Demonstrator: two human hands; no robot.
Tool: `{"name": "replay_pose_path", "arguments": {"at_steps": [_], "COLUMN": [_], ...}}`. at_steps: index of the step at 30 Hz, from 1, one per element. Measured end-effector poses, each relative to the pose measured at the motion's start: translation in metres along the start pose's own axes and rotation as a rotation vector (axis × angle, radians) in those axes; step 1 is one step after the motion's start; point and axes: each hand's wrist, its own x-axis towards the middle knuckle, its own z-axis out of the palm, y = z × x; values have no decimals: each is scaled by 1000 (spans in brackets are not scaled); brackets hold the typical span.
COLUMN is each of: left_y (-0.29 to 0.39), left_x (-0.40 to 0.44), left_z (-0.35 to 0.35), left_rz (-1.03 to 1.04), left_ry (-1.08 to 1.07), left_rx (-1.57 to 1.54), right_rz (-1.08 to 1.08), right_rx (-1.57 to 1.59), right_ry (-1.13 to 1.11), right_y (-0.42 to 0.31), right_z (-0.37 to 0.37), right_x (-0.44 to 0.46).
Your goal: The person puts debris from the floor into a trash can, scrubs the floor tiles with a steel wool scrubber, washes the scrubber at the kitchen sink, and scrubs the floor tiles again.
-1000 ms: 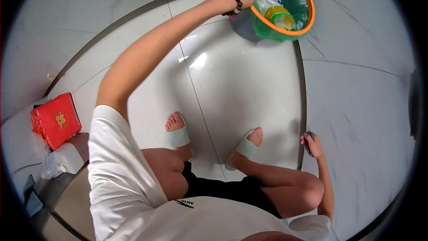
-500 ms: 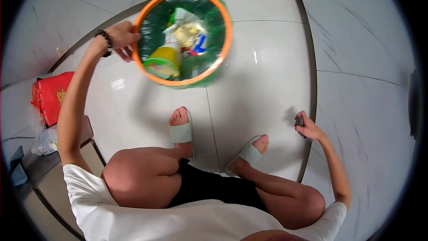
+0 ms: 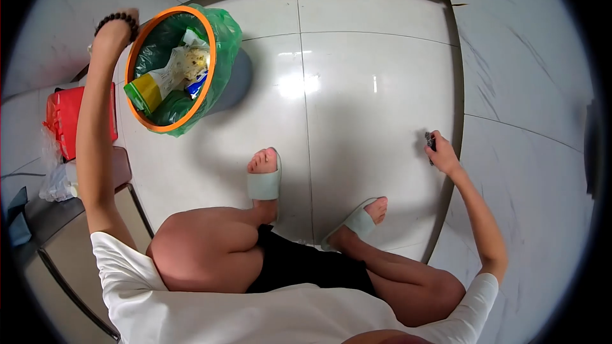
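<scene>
A trash can (image 3: 237, 83) with an orange rim and a green plastic liner stands on the floor at the upper left. Inside it lie a yellow-and-green wrapper (image 3: 148, 92), white crumpled packaging and a blue piece. My left hand (image 3: 131, 18), with a dark bead bracelet at the wrist, is beside the can's upper left rim. Its fingers are mostly hidden, so I cannot tell whether they grip the rim. Low over the right side of the floor, my right hand (image 3: 442, 154) is closed around a dark grey scouring pad (image 3: 429, 143), which looks like steel wool.
A red bag (image 3: 67, 121) and a clear plastic bag (image 3: 56, 181) rest at the left, by a dark-edged piece of furniture (image 3: 83, 248). My slippered feet (image 3: 263, 185) are on glossy white tiles, bordered by a dark strip (image 3: 460, 70).
The trash can has moved left and down in the view, showing its grey outer wall. My left hand has shifted up and left. My right hand has risen slightly, still holding the scouring pad.
</scene>
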Motion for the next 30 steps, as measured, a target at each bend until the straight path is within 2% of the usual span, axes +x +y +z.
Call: {"name": "replay_pose_path", "arguments": {"at_steps": [1,2,3,5,6,7,8,10,12,14,15,16,18,20,22,23,24,27,29,30], "left_y": [14,26,63,119,159,175,212,263,321,353,364,372,378,366,351,343,334,297,267,251], "left_x": [-3,-5,-38,-67,-104,-108,-99,-101,-90,-118,-139,-159,-180,-205,-212,-214,-213,-211,-214,-212], "left_z": [-14,-19,-59,-108,-156,-146,-139,-118,-77,-59,-58,-51,-24,-21,-21,-5,-4,-5,-3,-15], "left_rz": [16,62,191,417,401,677,695,875,1023,1260,1308,1355,1497,1537,1599,1545,1529,1492,1415,1446], "left_ry": [197,352,453,342,-7,182,130,74,-118,-39,-60,-89,-170,-235,-288,-217,-274,-265,-194,-247], "left_rx": [118,96,13,-204,-172,-173,-80,-2,45,349,441,526,424,405,394,404,404,440,249,253], "right_rz": [41,43,17,-7,-5,-7,-8,-14,-25,21,31,13,-26,-72,-241,-241,-266,-344,-393,-338], "right_rx": [4,4,-42,-83,-104,-105,-107,-92,-131,-171,-189,-200,-216,-238,-254,-255,-245,-238,-240,-206], "right_ry": [64,58,100,148,166,179,193,234,205,185,182,229,311,351,424,419,436,482,493,493], "right_y": [-3,4,14,21,19,15,11,6,22,18,14,12,9,2,1,0,-2,-10,-22,-32], "right_z": [2,7,17,27,31,36,41,45,57,48,40,31,24,8,-4,-9,-17,-52,-77,-92], "right_x": [-2,-5,-8,-17,-19,-19,-19,-24,-30,-30,-26,-22,-10,16,50,66,85,148,188,206]}}
